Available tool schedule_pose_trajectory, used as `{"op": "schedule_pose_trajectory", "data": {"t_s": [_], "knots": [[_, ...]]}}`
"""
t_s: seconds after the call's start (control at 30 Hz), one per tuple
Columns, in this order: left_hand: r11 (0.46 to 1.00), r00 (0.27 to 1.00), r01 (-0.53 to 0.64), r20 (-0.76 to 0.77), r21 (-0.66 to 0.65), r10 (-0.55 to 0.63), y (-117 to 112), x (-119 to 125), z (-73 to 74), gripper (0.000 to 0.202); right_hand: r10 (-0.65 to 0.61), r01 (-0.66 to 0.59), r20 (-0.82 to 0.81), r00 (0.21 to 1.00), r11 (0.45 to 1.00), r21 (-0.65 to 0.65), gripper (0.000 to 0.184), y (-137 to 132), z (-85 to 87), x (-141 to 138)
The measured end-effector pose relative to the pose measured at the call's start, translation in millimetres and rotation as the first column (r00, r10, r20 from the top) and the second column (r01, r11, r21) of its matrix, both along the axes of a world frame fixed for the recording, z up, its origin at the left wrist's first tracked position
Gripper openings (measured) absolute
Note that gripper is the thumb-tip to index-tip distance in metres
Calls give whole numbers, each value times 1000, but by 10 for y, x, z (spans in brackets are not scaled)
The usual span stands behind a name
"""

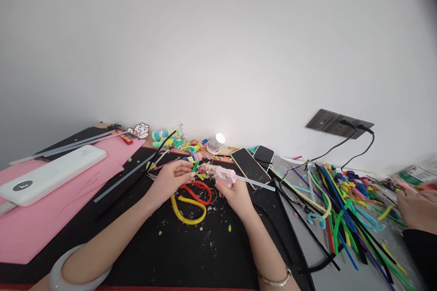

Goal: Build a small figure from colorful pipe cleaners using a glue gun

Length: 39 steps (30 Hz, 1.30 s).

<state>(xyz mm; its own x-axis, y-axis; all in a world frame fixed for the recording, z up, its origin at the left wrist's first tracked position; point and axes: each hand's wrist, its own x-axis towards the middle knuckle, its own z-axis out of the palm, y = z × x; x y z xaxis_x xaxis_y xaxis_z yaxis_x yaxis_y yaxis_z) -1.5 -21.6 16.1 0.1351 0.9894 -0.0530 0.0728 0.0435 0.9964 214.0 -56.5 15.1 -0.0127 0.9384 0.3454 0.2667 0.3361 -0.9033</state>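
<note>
In my right hand (pixel 234 191) is a pale pink glue gun (pixel 225 175), its nozzle end pointing left and a translucent glue stick (pixel 256 183) jutting from its back. My left hand (pixel 174 177) is closed, thumb and fingertips pinching a short green pipe cleaner piece (pixel 195 166) close to the gun's front. Small pink and yellowish bits crowd the space between the hands, too fine to tell apart. Just below the hands, a curled yellow strand (pixel 189 222) and an orange-red loop (pixel 205 185) lie on the black mat (pixel 170 254).
To the left, a white power bank (pixel 54 173) rests on pink sheets (pixel 30 236). Behind my hands are a paper cup (pixel 215 143) and two phones, one black-screened (pixel 249 166). Many-coloured pipe cleaners (pixel 351 218) spread rightward, near another person's hand (pixel 418 209). Cables hang from wall sockets (pixel 337 122).
</note>
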Motion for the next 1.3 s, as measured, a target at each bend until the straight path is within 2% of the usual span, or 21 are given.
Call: {"op": "schedule_pose_trajectory", "data": {"t_s": [0.17,0.33,0.5,0.57,0.67,0.8,0.93,1.1,1.17,1.3], "knots": [[1000,1000,-8,-22,16,8,7,-2,7,33,-3,-1,56,998,998,59,16,9,-14,16],[1000,1000,8,-17,27,-8,26,-18,-48,35,9,-15,76,997,997,77,11,32,-36,33],[999,1000,-26,-3,29,26,44,-30,-75,37,-152,124,169,974,978,165,14,70,-37,95],[998,999,-54,9,40,54,52,-44,-60,37,-223,182,288,931,970,162,18,90,-36,143],[991,994,-111,7,79,111,74,-85,-35,36,-283,251,488,826,959,132,30,110,-57,192],[981,980,-137,-127,136,155,114,-136,-52,36,-299,347,686,663,935,72,50,97,-120,158],[978,954,-38,-283,203,96,113,-129,-91,29,-287,380,741,607,924,46,58,56,-132,77],[973,844,118,-537,201,9,70,-115,-55,22,-336,412,711,617,908,72,45,46,-68,48],[975,826,143,-563,173,-21,66,-120,-40,22,-355,414,680,641,906,82,41,57,-59,55],[968,848,210,-518,140,-109,80,-121,-53,23,-383,404,634,672,907,120,36,78,-80,73]]}}
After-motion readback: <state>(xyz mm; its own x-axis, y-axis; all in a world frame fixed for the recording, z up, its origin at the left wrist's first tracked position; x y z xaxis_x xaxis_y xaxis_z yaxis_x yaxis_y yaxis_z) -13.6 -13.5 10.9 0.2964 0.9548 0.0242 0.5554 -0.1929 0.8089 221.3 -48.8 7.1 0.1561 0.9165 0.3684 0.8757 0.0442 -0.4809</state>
